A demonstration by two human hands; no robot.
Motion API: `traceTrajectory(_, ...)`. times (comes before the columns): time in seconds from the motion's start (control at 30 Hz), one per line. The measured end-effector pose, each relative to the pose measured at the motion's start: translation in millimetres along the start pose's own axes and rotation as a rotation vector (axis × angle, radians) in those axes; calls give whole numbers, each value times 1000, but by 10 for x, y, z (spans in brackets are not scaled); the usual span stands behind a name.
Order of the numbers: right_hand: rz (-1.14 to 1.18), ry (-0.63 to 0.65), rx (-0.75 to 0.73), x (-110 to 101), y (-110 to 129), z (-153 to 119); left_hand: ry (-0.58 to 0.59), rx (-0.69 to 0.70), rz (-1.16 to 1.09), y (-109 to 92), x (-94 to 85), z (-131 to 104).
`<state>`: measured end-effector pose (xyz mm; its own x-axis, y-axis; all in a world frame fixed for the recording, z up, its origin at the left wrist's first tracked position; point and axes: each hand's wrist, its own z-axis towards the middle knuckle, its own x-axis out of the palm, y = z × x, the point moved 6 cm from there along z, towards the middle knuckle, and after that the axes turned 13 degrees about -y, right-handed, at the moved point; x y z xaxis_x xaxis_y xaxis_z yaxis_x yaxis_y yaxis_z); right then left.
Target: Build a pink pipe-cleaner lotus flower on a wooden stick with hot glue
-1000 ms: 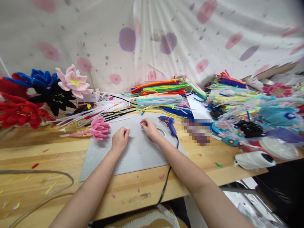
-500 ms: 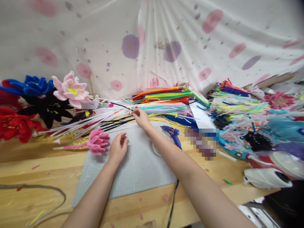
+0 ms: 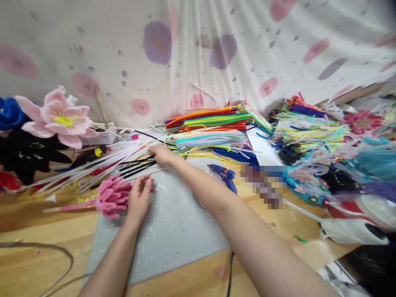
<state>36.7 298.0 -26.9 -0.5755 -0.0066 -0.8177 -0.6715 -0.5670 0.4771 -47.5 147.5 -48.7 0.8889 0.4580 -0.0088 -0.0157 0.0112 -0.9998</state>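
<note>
My right hand (image 3: 161, 156) reaches over the pile at the back of the grey cutting mat. Its fingers are drawn together at the black pipe cleaners (image 3: 139, 167) and the white pipe cleaners (image 3: 105, 159); whatever lies between the fingertips is hidden. Close to the mat, my left hand (image 3: 140, 198) is half curled, thumb and fingers apart, with nothing visible in it. Directly left of it lies a pink pipe-cleaner flower (image 3: 111, 196), its stem pointing left. The cutting mat (image 3: 173, 235) spreads beneath both arms.
A blue glue gun (image 3: 224, 175) rests at the mat's right edge. Bundles of coloured pipe cleaners (image 3: 213, 121) line the back. Finished flowers, including a pale pink one (image 3: 63, 117), stand at left. A white spool (image 3: 352, 231) lies at right.
My right hand has moved left and slightly down, from the coloured bundles towards the black and white pipe cleaners. The view has shifted, and my left hand is now closer to the pink flower.
</note>
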Motion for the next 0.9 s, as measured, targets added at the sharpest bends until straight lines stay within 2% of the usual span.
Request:
traceTrajectory(0.07, -11, -4, 5, -48, -9, -55, -7, 2, 6, -5, 1, -4)
traceTrajectory(0.13, 11, -65, 29, -175, -5, -90, -23, 4, 3, -6, -5, -5)
traceTrajectory(0.3, 101, -240, 209, -482, -18, -243, -96, 83, 45, -5, -66, 29)
traceTrajectory(0.4, 143, -265, 244, -515, 27, -415, -157, 179, 161, -11, -115, 32)
traceTrajectory(0.47, 143, -271, 237, -494, 72, -551, -152, 269, 248, -54, -100, -21)
traceTrajectory(0.57, 122, -307, 231, -456, 122, -762, -32, 430, 350, -211, 19, -207)
traceTrajectory(0.63, 132, -322, 246, -432, 132, -891, 52, 573, 390, -397, 102, -373)
traceTrajectory(0.7, 163, -322, 257, -421, 132, -1003, 40, 717, 406, -630, 100, -502)
traceTrajectory(0.8, 221, -335, 277, -452, 109, -1150, -124, 804, 400, -940, -106, -508)
traceTrajectory(0.9, 281, -342, 316, -490, 70, -1297, -376, 749, 329, -1102, -566, -289)
